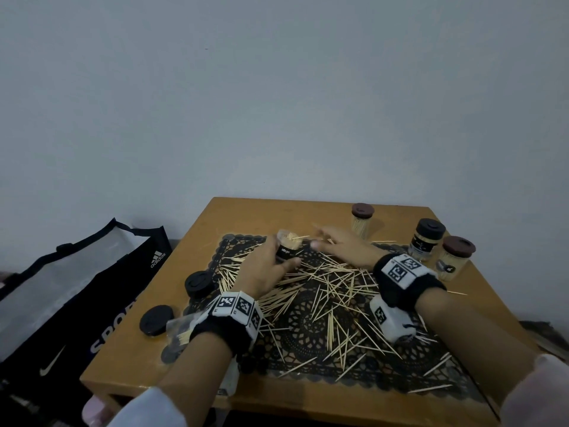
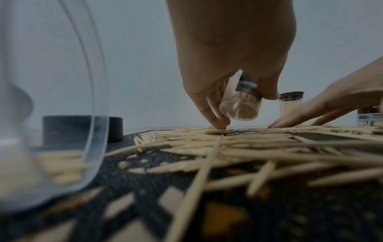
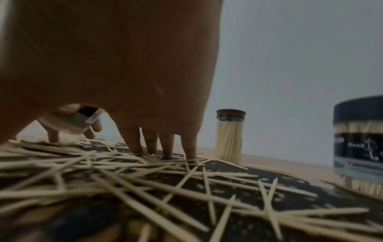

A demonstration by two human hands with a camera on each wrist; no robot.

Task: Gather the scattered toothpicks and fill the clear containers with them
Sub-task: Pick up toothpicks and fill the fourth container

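Many toothpicks (image 1: pixel 332 291) lie scattered over a black lace mat (image 1: pixel 308 359) on the wooden table (image 1: pixel 129 374). My left hand (image 1: pixel 277 257) grips a small clear container (image 1: pixel 288 246) with a black label, tilted and partly filled with toothpicks. In the left wrist view this container (image 2: pixel 240 106) hangs just above the pile while one finger of the left hand (image 2: pixel 217 124) touches the toothpicks. My right hand (image 1: pixel 321 240) lies beside the container's mouth. Its straight fingers (image 3: pixel 161 144) press down on the toothpicks (image 3: pixel 145 180).
Three lidded containers full of toothpicks stand at the back right: one brown-lidded (image 1: pixel 362 220), one black-lidded (image 1: pixel 428 238), another brown-lidded (image 1: pixel 454 257). Two loose black lids (image 1: pixel 200 283) (image 1: pixel 157 318) and a clear plastic bag (image 1: pixel 180 331) lie at the left. A black sports bag (image 1: pixel 77 288) sits on the floor.
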